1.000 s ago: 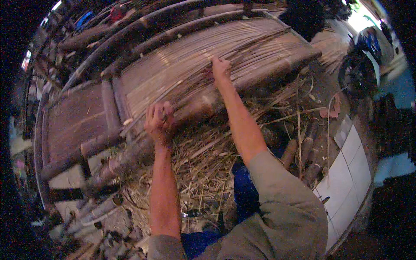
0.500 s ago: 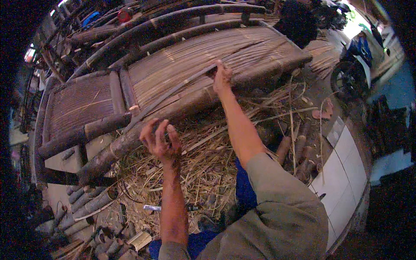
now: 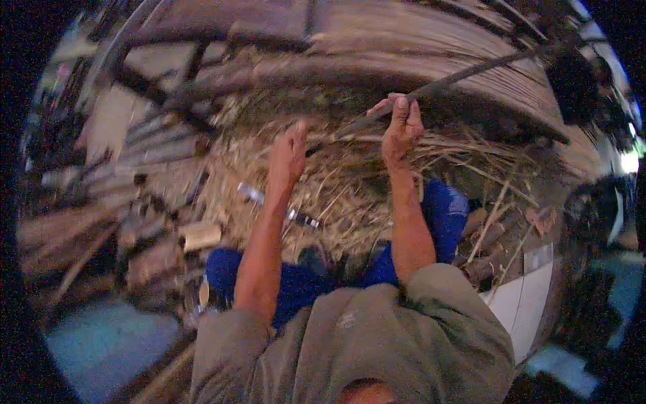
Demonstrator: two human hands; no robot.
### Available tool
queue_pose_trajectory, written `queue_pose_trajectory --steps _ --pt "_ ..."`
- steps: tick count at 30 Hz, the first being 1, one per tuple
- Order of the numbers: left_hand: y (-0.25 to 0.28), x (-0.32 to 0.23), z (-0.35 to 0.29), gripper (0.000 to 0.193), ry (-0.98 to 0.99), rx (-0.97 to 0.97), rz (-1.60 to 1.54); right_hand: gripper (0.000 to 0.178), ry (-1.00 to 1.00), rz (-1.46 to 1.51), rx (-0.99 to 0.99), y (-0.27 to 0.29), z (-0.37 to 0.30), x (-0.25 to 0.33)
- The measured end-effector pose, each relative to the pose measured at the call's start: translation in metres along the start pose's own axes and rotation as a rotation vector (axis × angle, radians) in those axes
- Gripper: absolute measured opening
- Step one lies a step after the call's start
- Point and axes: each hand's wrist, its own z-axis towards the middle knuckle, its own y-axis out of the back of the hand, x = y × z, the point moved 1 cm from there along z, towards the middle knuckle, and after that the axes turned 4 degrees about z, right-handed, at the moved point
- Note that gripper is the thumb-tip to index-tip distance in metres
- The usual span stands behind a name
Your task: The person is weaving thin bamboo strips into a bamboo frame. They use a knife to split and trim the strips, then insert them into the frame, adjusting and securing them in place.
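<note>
My right hand (image 3: 402,129) is closed around a long, dark bamboo strip (image 3: 464,75), thumb pressed against it. From there the strip slants up to the far right, over the bamboo bench, and its near end points down toward my left hand (image 3: 288,155). That hand is smeared by motion, hovering left of the strip's end above the shavings. Something dark shows beside its palm, but I cannot make out whether it is held. The bamboo bench (image 3: 363,79), with a slatted top and thick pole frame, lies beyond both hands.
Bamboo shavings (image 3: 336,192) cover the ground before my blue-clad knees. A silvery tool (image 3: 250,193) and a dark-and-silver tool (image 3: 304,219) lie among them. Cut bamboo pieces (image 3: 202,236) are piled at left. Pale tiles (image 3: 521,296) are at right, with a motorbike partly visible beyond.
The view has swung down and left. The strip, earlier along the bench's front edge, is now raised off it in my right hand. Both hands have come nearer my body.
</note>
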Motion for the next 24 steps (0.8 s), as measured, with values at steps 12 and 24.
queue_pose_trajectory --steps 12,24 --pt "0.249 -0.088 -0.011 0.043 -0.327 -0.265 -0.828 0.027 0.071 -0.128 1.004 -0.125 -0.179 -0.010" --pt "0.378 -0.119 -0.121 0.028 -0.199 -0.982 -0.467 0.063 -0.269 -1.089 1.234 -0.016 -0.314 -0.202"
